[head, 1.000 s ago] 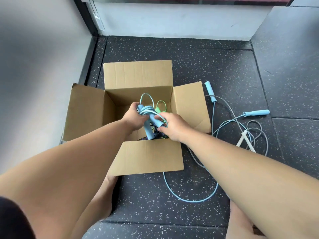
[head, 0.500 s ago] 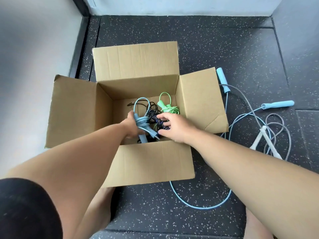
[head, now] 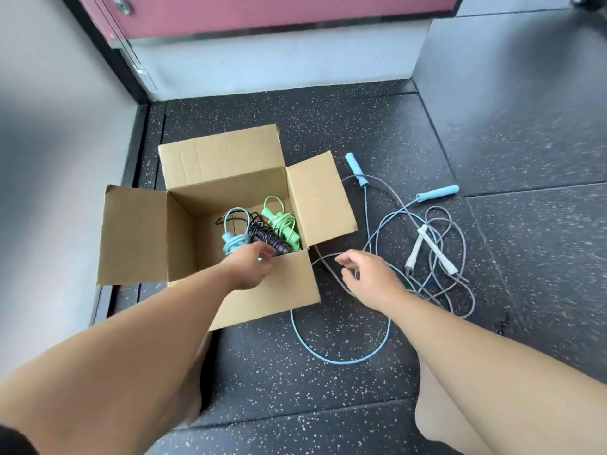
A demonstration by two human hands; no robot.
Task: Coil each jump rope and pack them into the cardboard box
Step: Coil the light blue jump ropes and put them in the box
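An open cardboard box (head: 138, 234) stands on the floor with its flaps spread. Inside lie three coiled ropes: a light blue one (head: 235, 239), a dark one (head: 266, 238) and a green one (head: 282, 224). My left hand (head: 249, 267) hovers at the box's near rim with loosely bent fingers, holding nothing. My right hand (head: 368, 277) is outside the box, to its right, fingers relaxed above loose cord. On the floor lie an uncoiled blue jump rope (head: 437, 193) and a grey rope with white handles (head: 415, 249), tangled together.
Dark speckled rubber flooring (head: 328, 372) surrounds the box. A grey wall runs along the left, and a white ledge under a pink panel (head: 262, 14) closes the back. My bare knees show at the bottom edge.
Both hands let go of the light blue coil, which now lies in the box. My right hand moved out of the box to the right, over the loose ropes. The camera tilted up.
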